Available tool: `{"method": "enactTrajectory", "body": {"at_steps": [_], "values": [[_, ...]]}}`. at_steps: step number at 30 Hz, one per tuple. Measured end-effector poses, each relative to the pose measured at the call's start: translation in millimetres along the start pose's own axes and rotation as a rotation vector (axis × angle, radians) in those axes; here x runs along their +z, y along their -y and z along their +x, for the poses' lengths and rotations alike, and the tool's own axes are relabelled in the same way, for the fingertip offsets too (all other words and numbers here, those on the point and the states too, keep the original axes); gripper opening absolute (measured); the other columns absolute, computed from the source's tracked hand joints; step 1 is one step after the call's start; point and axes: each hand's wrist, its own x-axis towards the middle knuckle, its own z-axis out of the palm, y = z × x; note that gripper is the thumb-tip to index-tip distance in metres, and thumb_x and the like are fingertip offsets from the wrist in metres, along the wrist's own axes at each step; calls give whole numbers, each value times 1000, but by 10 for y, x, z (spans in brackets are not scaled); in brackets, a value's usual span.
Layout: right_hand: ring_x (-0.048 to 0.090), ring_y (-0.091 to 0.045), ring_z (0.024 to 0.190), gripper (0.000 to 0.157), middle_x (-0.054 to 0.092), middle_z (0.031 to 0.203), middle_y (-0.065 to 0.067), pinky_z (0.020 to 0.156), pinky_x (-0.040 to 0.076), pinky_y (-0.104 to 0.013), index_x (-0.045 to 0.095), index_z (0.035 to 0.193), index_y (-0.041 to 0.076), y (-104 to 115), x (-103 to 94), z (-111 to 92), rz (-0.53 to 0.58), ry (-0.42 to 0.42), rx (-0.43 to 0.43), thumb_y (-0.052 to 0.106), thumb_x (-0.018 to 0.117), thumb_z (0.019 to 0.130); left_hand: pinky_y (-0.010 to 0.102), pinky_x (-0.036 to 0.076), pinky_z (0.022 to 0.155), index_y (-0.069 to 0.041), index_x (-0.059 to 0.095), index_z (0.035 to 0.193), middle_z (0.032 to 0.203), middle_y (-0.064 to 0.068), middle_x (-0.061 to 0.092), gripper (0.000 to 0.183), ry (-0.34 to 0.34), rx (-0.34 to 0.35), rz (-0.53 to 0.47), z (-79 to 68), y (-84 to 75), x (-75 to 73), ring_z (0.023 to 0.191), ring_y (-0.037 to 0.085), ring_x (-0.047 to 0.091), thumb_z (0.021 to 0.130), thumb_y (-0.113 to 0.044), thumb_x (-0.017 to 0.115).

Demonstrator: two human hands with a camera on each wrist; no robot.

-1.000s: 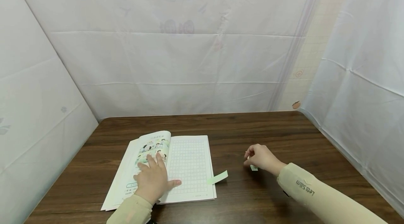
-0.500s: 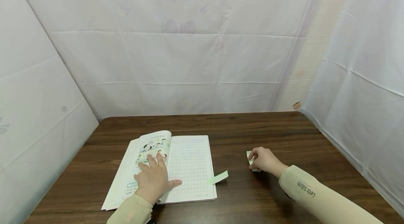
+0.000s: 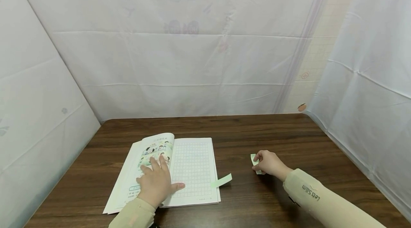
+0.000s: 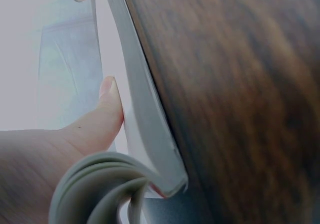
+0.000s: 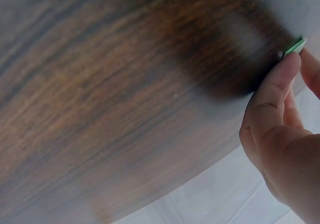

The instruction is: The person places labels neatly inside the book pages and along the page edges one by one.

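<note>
Working at the green paper [image 3: 253, 156] with the right fingers [image 3: 260, 154], pinched it between thumb and fingertips, low on the dark wood surface [image 3: 231, 149], to the right of the open book [image 3: 192, 153] and apart from it. Spread the left fingers [image 3: 155, 164] over the left-hand page, nearly straight, with the thumb laid across onto the squared right page; pressed there, gripped nothing. Had a green strip [image 3: 225, 180] already on the right page's outer edge, jutting past it over the surface.

Looked like the stage of picking at another piece of green paper, with the pages pinned flat meanwhile. Seemed to call next for a clean lift of one thin layer, with steady weight on the book.

Could not tell a single slip from a small stack, with the middle of the green paper covered in the head view and only a corner visible from the right wrist. Lost most of the left fingers behind curled pages in the left wrist view, and some printed pictures beneath them in the head view. Found the print too small to read.
</note>
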Motion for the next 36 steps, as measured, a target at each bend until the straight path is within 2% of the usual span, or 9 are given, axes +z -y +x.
{"method": "enactTrajectory", "body": {"at_steps": [8,14,20,24,27,31,33,36], "values": [[58,-16,60,21,58,81,-8,57,50,-30,64,97,-1,-11,-3,-8,29,-15,14,8,76,81,68,53,67,15,41,140,136,45,44,122,9,-4,3,-7,-7,-18,112,69,49,66,-77,70],[59,-15,61,16,61,83,-8,58,53,-30,66,97,-2,-10,2,-20,49,-26,5,7,68,84,67,53,66,15,41,140,136,45,43,123,9,-6,4,-10,-7,-22,112,69,49,66,-78,69],[53,-14,53,14,57,65,-4,52,45,-28,66,95,0,30,34,-48,-78,-63,-41,11,61,90,66,53,65,15,41,140,136,45,44,123,3,-2,6,-11,-6,-22,112,69,49,65,-79,69],[51,-15,56,14,60,73,-5,52,42,-28,66,95,-1,53,54,-55,-172,-95,-67,11,60,89,66,53,65,15,41,140,136,45,44,123,7,-1,7,-12,-8,-25,112,69,49,66,-79,69],[53,-17,61,15,63,84,-9,55,44,-29,67,97,-1,48,77,-58,-209,-102,-83,9,60,89,67,53,65,16,41,140,136,45,43,123,9,-4,2,-11,-8,-28,112,69,49,66,-78,69],[65,-25,82,16,67,103,-18,68,54,-37,71,99,-3,36,90,-71,-255,-113,-125,6,60,91,66,53,65,16,41,140,135,46,43,123,5,-6,0,-12,-5,-29,112,69,49,65,-78,70],[66,-28,91,14,68,107,-20,74,55,-40,73,97,-2,26,85,-72,-274,-128,-146,5,62,91,66,53,65,16,41,140,135,45,43,123,2,-6,-1,-13,-4,-29,112,69,49,65,-78,70],[66,-23,81,10,71,100,-16,69,54,-37,74,92,0,8,69,-71,-261,-147,-154,5,66,90,66,53,65,16,41,140,136,45,43,123,2,-7,-2,-15,-6,-32,112,69,49,65,-78,70]]}}
